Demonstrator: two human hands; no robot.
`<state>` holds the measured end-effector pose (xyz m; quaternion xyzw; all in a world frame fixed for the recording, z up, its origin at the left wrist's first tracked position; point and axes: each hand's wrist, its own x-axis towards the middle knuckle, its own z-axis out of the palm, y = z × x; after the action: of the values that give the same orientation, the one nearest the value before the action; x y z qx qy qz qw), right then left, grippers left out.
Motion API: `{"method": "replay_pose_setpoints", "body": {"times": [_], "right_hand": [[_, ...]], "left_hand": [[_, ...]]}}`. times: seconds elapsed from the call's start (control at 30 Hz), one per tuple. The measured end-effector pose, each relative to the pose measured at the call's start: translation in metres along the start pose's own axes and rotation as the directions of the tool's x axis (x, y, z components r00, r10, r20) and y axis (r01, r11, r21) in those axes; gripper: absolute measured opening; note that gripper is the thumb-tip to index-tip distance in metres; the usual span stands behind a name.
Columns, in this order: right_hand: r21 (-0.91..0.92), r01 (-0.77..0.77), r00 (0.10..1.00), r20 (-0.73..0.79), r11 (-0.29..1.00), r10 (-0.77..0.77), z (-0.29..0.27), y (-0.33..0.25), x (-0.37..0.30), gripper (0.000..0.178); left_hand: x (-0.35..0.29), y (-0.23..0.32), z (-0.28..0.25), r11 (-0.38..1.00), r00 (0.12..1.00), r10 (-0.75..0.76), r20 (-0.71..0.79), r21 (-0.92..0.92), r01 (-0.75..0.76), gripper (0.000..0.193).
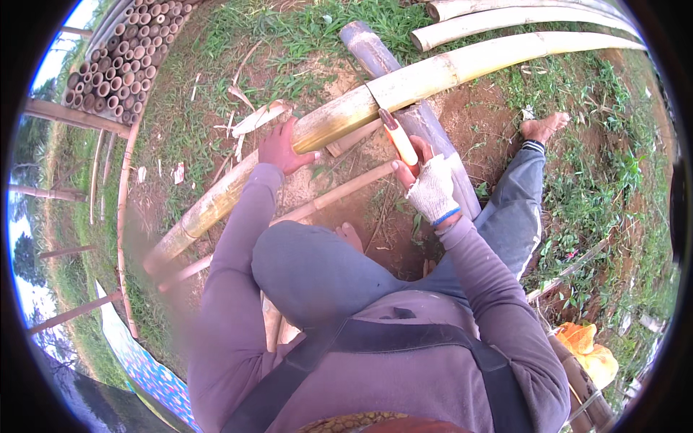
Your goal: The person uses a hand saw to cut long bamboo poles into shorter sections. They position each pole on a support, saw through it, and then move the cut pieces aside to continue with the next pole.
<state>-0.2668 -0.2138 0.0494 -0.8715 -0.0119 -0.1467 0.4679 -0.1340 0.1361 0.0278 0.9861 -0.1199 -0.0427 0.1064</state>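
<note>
A long yellow-green bamboo pole (447,66) runs across in front of me, resting over a grey log (431,130). My left hand (283,149) lies on top of the pole, fingers over its far side and thumb spread toward the right. In a white fingerless glove, my right hand (431,180) is closed around the handle of a bladed tool (398,138). The handle is pale yellow with a brown end. Its thin dark blade crosses the pole, seen edge-on, so I cannot tell whether it is a saw or a knife.
Several cut bamboo poles (491,26) lie at the far right. A stack of bamboo ends (119,68) stands far left behind a pole frame (124,216). A thinner pole (336,193) lies near my bare feet. An orange bag (588,353) sits at the lower right.
</note>
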Motion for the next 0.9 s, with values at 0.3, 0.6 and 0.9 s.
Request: {"method": "replay_pose_setpoints", "body": {"times": [0.3, 0.6, 0.9], "right_hand": [[-0.188, -0.283, 0.957, -0.123, 0.941, 0.263, -0.093, 0.114, -0.057, 0.043], [-0.114, -0.438, 0.888, -0.21, 0.892, 0.409, -0.075, 0.153, -0.054, 0.037], [-0.001, -0.49, 0.851, -0.22, 0.872, 0.477, -0.087, 0.153, -0.062, 0.031]], "left_hand": [[0.022, 0.003, -0.058, 0.982, 0.993, 0.074, -0.095, -0.168, -0.089, 0.075], [0.046, 0.072, -0.134, 0.999, 0.979, 0.037, 0.201, -0.011, -0.036, 0.075], [0.02, 0.095, -0.076, 0.975, 0.93, 0.182, 0.319, 0.063, -0.212, 0.074]]}}
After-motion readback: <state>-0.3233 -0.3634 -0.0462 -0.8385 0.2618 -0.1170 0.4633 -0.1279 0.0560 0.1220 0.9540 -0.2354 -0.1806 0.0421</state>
